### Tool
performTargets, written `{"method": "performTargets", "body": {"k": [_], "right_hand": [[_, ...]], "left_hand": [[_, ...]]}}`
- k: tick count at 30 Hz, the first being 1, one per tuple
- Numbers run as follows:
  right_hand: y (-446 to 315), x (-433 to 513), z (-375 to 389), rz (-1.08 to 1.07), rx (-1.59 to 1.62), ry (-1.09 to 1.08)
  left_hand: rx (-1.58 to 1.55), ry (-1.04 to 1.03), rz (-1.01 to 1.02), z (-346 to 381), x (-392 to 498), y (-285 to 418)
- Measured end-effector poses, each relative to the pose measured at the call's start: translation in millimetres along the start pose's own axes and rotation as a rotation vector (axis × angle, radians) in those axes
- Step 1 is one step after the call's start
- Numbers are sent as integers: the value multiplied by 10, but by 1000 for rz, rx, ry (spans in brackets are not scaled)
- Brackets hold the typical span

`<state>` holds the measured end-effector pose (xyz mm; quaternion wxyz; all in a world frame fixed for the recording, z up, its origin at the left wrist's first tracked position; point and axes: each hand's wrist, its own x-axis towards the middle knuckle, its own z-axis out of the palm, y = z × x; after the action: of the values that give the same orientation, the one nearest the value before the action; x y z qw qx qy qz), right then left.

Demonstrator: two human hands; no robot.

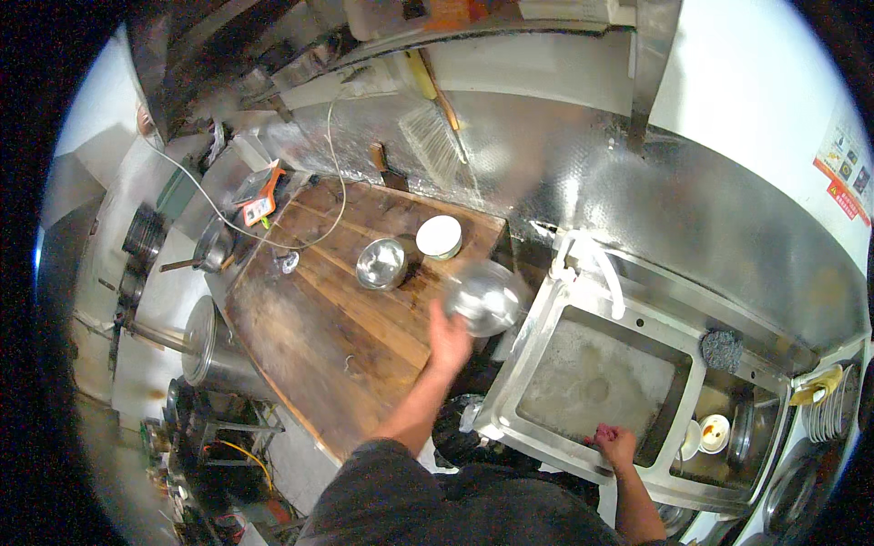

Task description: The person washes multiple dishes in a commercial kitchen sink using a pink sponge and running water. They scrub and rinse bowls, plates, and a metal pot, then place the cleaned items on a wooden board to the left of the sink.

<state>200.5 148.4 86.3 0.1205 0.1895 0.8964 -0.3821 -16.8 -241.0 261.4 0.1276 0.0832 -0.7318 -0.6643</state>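
My left hand (pixel 450 341) grips the rim of a shiny metal bowl (pixel 483 298), blurred by motion, in the gap between the wooden table and the sink. Behind it on the wooden tabletop (pixel 328 327) stand a smaller metal bowl (pixel 382 264) and a white bowl (pixel 439 237). My right hand (pixel 616 445) is over the near edge of the large sink basin (pixel 594 382), its fingers closed around a small reddish-pink thing whose kind I cannot tell. A white faucet (pixel 594 259) rises behind the basin.
A smaller basin at the right holds white dishes (pixel 715 434). A grey scouring pad (pixel 721 351) lies on the sink's back ledge. Stacked plates (pixel 829 409) stand farther right. A brush (pixel 437 140) leans at the back wall; a lidded pot (pixel 212 348) stands left of the table.
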Motion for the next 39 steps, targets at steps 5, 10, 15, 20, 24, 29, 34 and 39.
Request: {"method": "performTargets", "body": {"k": [5, 10, 15, 20, 24, 29, 34, 39], "right_hand": [[-48, -61, -96, -81, -40, -31], [-128, -99, -174, 28, 41, -106], [-171, -349, -451, -223, -25, 12], [78, -539, -718, -118, -56, 108], [437, -665, -905, -23, 89, 416], [1234, -565, -1287, 357, 403, 840], [2586, -344, -1588, 754, 777, 711], [3150, -56, -1691, 700, 276, 557]], "left_hand": [[-264, 447, -262, -1131, 980, 191], [-199, 506, -363, -1712, 1438, -274], [24, 441, -484, -2004, 1662, -754], [-258, 255, -446, -1978, 1642, -738], [-92, 412, -281, -1563, 1109, -671], [-56, 161, -131, -624, -69, -797], [-42, 16, -341, 129, -942, -684], [-17, -45, -436, 394, -1387, -519]]}}
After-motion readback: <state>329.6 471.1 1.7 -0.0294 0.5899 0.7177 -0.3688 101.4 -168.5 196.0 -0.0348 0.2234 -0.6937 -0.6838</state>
